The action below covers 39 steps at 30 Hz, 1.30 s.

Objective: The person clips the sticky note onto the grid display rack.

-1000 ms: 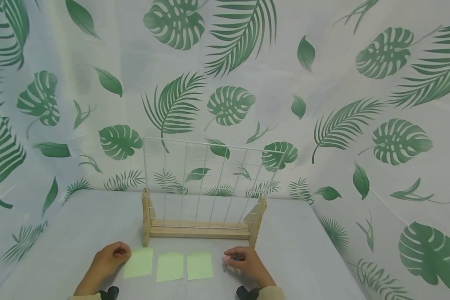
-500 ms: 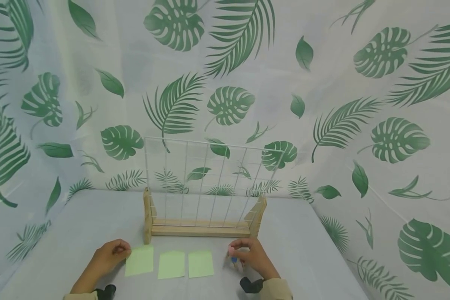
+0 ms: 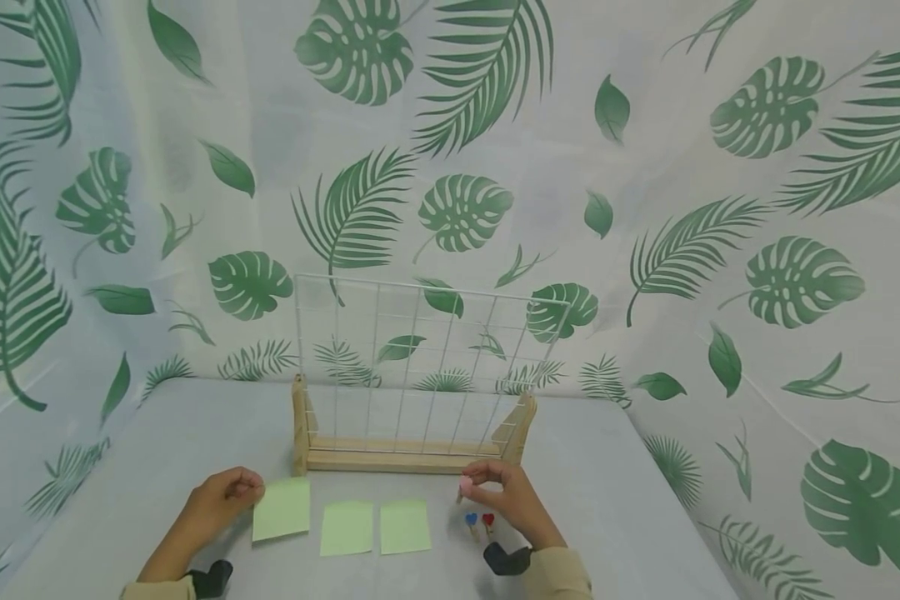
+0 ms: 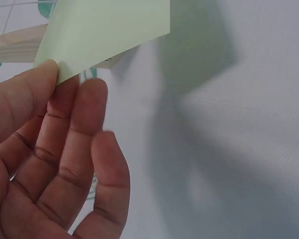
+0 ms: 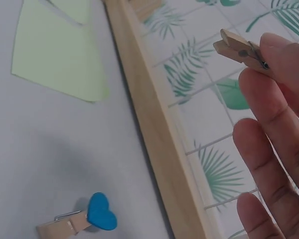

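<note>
Paper pinched in the left fingers, a clothespin in the right

From my remote seat I saw the thumb and forefinger of the left hand (image 3: 221, 500) together on a pale green note (image 3: 281, 510), gripping it near a corner. The remaining left fingers curled loosely beneath that pinch. The sheet stretched away from the fingertips toward the other hand, raised off the table (image 3: 217, 433), and in the left wrist view its shadow fell apart from it.

On my other side, the thumb and forefinger of the right hand (image 3: 508, 497) were clamped on a wooden clothespin with a pink heart (image 3: 466, 483), its wooden ends pointing out beyond the fingertips. The other right fingers stood apart from one another and held nothing.

Just below the right fingers, on the near side, I had a blue-heart clothespin (image 3: 471, 520) and a red-heart clothespin (image 3: 488, 520) lying next to each other. Between the two hands, a middle note (image 3: 347, 528) and a right note (image 3: 405, 527) lay side by side on the tabletop.

Beyond both sets of fingers, a wooden stand (image 3: 401, 461) ran crosswise, with a white wire grid (image 3: 442, 358) rising from it. Farthest from the fingertips hung a white sheet printed with green leaves (image 3: 645, 142)
</note>
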Available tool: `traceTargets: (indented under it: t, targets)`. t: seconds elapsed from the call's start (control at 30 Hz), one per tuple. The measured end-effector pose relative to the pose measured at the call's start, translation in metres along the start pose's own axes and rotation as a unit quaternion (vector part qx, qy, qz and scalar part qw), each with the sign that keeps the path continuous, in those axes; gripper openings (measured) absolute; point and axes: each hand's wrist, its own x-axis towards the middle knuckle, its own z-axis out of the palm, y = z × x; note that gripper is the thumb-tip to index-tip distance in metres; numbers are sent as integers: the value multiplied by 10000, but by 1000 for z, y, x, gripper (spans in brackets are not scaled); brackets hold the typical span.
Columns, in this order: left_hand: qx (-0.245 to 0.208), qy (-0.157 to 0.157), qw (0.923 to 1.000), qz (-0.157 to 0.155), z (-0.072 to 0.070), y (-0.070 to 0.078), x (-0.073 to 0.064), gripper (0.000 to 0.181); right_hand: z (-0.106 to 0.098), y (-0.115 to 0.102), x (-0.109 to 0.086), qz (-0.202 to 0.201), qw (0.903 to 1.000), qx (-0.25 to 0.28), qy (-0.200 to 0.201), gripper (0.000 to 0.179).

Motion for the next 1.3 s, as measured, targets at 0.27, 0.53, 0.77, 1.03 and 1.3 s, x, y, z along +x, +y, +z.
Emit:
traceTargets:
  t: [0.27,0.53,0.77,1.03,1.3]
  targets:
    - [-252,14,9996,111,-7,13,-7,14,-2,-6,3,-449,9988,208,-52,22]
    - [-395,96,9991,157,-14,23,-8,15,-6,-15,4,-461,9985,303,71,22]
    - [-498,143,9984,232,-19,29,-11,16,-9,-24,5,-262,9984,486,79,24]
    - [-558,192,9977,333,-23,33,-13,17,-9,-29,10,-455,9974,552,99,20]
    - [-540,443,9960,562,-25,41,-19,15,-9,-37,11,-423,9981,390,224,22]
